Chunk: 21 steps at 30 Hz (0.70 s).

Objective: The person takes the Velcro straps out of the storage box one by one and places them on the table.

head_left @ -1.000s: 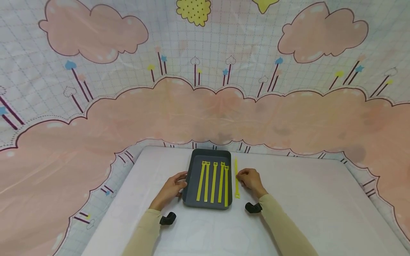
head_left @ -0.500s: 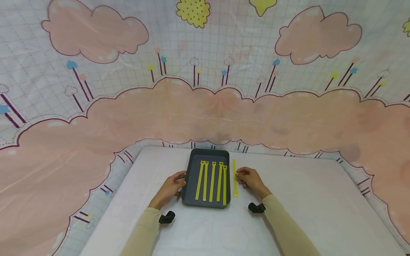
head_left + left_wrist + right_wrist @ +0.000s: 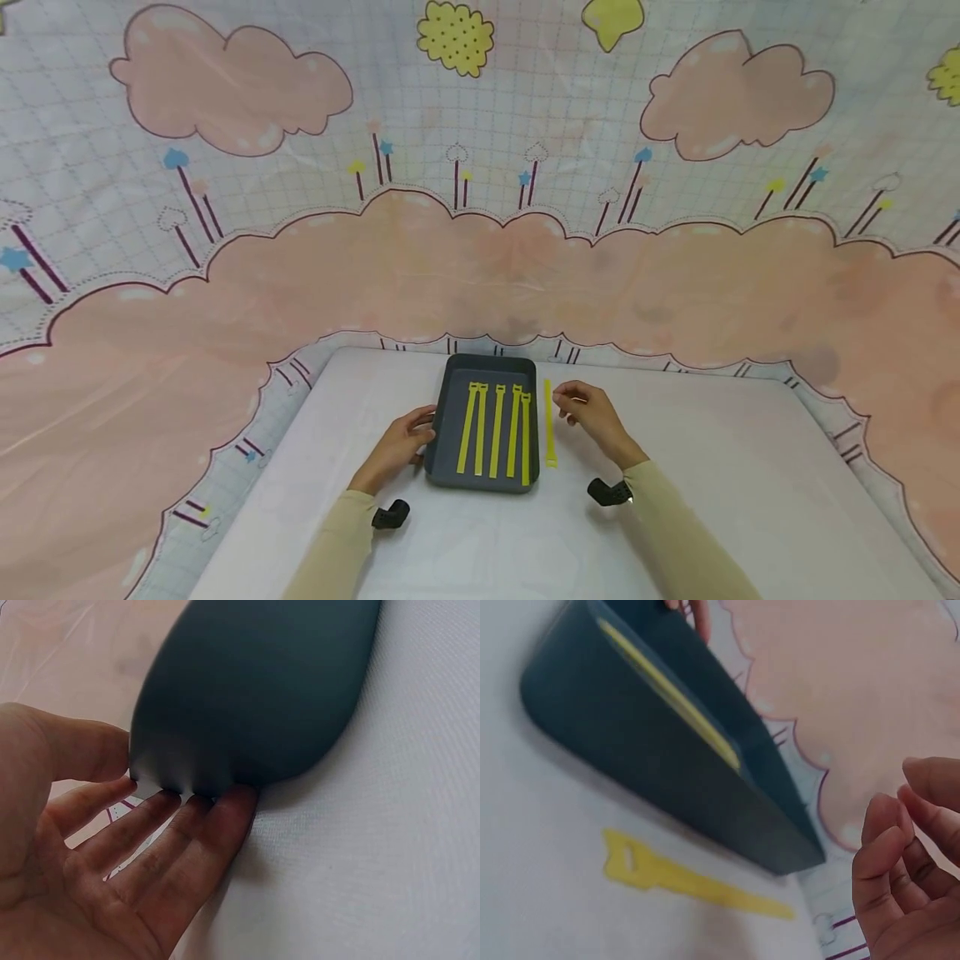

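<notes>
A dark grey tray [image 3: 487, 489] lies on the table with several yellow hook-and-loop cable ties [image 3: 497, 433] side by side in it. My left hand [image 3: 393, 450] holds the tray's left side. In the left wrist view its fingertips [image 3: 241, 799] press the outer wall and the thumb is at the rim. One more yellow cable tie [image 3: 550, 425] lies flat on the table along the tray's right side, slotted head [image 3: 626, 860] toward me. My right hand [image 3: 592, 417] hovers just right of this tie, fingers loosely bent, holding nothing.
The white table [image 3: 720, 467] reaches out on both sides of the tray. A printed cloth [image 3: 525, 275] with clouds hangs behind the table and down its left and right sides. Each wrist carries a black camera [image 3: 390, 514].
My right hand has let go of the loose cable tie and moved slightly right, away from it. The left hand stays at the tray. The head view has shifted slightly.
</notes>
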### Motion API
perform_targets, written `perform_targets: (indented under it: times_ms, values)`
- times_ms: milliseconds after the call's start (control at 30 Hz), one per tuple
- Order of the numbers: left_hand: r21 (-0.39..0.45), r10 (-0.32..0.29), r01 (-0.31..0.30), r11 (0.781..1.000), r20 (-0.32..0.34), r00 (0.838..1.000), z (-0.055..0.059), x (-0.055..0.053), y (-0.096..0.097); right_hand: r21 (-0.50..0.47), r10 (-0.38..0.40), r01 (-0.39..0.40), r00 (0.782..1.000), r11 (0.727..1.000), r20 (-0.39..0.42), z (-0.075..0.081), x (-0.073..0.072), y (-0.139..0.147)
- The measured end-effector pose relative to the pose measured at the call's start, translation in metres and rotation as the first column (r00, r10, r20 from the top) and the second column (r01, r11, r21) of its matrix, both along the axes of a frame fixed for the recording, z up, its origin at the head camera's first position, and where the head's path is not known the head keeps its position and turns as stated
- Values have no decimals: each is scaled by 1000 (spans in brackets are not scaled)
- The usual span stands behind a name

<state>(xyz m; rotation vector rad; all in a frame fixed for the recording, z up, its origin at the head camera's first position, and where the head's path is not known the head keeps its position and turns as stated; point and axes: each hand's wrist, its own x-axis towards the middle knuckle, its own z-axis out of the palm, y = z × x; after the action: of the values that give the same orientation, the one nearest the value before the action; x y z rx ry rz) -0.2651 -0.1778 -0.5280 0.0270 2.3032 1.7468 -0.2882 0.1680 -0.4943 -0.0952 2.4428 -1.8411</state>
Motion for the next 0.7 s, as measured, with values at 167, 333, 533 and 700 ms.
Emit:
perform_targets:
  times_ms: [167,333,533,700]
  values:
    - [-8,-1,1,1000,-11,1000,-1,0,-1,34,48,-45,997,998,-62,19,7,-7]
    - [4,12,-12,1000,2,1000,-4,0,-1,89,81,-71,992,993,-102,30,15,-14]
    - [-10,15,-15,1000,-5,1000,-5,0,0,244,174,-127,968,961,-181,43,26,-25]
    - [-11,13,-13,1000,-12,1000,-3,-1,1,297,249,-172,937,939,-245,50,31,-33]
